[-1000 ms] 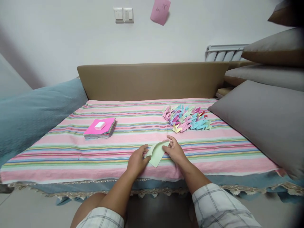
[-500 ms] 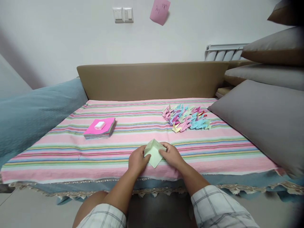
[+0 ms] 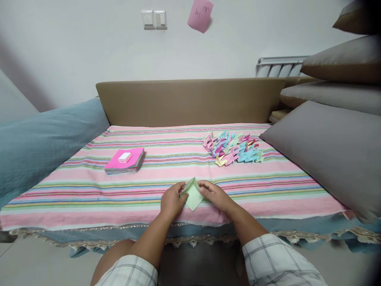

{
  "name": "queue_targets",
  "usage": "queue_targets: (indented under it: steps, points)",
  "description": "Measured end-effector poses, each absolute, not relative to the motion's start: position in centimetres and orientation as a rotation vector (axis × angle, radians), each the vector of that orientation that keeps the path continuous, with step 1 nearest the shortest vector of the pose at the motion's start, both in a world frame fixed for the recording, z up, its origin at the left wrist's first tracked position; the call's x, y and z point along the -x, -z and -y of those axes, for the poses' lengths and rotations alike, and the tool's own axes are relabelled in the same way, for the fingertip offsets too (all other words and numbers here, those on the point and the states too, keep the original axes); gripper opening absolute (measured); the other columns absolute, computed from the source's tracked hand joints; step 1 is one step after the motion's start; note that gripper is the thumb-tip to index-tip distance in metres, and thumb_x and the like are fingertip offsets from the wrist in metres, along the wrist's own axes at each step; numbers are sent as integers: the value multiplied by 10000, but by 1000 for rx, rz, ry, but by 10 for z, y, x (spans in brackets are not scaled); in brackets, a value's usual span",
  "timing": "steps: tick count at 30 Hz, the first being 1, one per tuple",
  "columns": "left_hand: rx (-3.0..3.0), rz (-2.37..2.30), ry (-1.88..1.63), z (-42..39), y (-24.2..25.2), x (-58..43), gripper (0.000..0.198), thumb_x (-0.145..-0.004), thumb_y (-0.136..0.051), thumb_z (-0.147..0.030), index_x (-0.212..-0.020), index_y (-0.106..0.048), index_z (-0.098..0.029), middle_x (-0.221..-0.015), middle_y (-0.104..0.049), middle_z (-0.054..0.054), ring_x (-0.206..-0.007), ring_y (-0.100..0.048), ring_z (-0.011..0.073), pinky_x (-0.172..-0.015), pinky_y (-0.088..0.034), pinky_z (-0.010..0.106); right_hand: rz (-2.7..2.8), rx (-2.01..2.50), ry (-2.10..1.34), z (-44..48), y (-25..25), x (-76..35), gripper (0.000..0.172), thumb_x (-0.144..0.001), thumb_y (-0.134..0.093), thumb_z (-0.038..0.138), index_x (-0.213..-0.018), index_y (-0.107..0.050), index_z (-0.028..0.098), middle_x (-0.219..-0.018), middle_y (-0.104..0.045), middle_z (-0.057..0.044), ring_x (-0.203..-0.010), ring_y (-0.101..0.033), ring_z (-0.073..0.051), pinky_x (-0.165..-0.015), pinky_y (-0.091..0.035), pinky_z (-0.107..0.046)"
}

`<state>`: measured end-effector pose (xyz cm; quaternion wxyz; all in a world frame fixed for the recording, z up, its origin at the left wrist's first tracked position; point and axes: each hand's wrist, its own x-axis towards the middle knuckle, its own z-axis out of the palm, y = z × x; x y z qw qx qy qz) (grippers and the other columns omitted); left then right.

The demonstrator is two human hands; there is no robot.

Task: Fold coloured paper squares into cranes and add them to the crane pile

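A pale green sheet of origami paper [image 3: 193,197], folded into a diamond shape, is between my hands near the front of the striped cloth. My left hand [image 3: 173,200] pinches its left corner, thumb on top and fingers behind. On the other side, my right hand [image 3: 216,195] has thumb and fingers closed on the right edge. The upper point of the paper stands up, with its flaps drawn inward. Fingertips behind the paper are partly hidden.
Several folded paper cranes [image 3: 233,149] in mixed colours cluster at back right. At left, a stack of coloured paper [image 3: 126,161] carries a small white eraser-like block [image 3: 124,157]. Grey cushions [image 3: 330,155] lean on the right; a striped cloth [image 3: 166,167] covers the seat.
The right side of the green paper has been drawn inward, making it narrower with its top point more raised. My right hand has shifted slightly; the left has barely moved.
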<state>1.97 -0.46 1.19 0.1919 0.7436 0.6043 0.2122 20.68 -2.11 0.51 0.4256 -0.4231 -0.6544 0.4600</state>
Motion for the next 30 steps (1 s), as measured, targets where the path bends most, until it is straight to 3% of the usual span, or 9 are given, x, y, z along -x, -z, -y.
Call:
queue_targets:
  steps: [4, 9, 12, 20, 30]
  points:
    - [-2085, -1701, -601, 3, -8, -19, 411, -737, -596, -228, -1144, -576, -288, -1093, -651, -8, -972, -587, 173, -769, -417, 246, 1603, 1069, -1146, 20, -7, -206, 565, -905, -235, 545, -1040, -651, 188, -1064, -658, -71, -1041, -570, -211, -956, -388, -381]
    - [-2102, -1681, -633, 2, -4, -18, 403, -730, -592, -200, -1127, -593, -270, -1117, -645, -2, -991, -583, 172, -811, -423, 255, 1811, 1276, -862, 14, 3, -204, 285, -843, -448, 322, -981, -667, 203, -1033, -659, -57, -1008, -555, -208, -928, -386, -369]
    - [-2162, -1616, -648, 2, -3, -18, 379, -735, -576, -183, -1099, -611, -281, -1074, -662, -17, -968, -590, 167, -809, -434, 262, 1920, 1420, -666, 12, 8, -204, 248, -807, -481, 218, -967, -669, 229, -1047, -635, -46, -1030, -507, -204, -932, -353, -364]
    - [-2372, -1477, -708, 2, 4, -16, 416, -741, -520, -106, -1120, -609, -253, -1118, -646, 10, -1032, -562, 176, -924, -413, 312, 2013, 1656, -461, 17, 10, -200, 166, -827, -489, 250, -844, -655, 248, -1035, -579, -22, -1003, -444, -205, -852, -325, -361]
    - [-2541, -1490, -564, 10, 5, -19, 514, -702, -507, -72, -1166, -592, -276, -1258, -545, 42, -1080, -494, 233, -934, -386, 411, 1984, 1655, -457, 17, 7, -200, 159, -763, -594, 254, -911, -651, 246, -921, -594, -32, -937, -479, -198, -829, -330, -328]
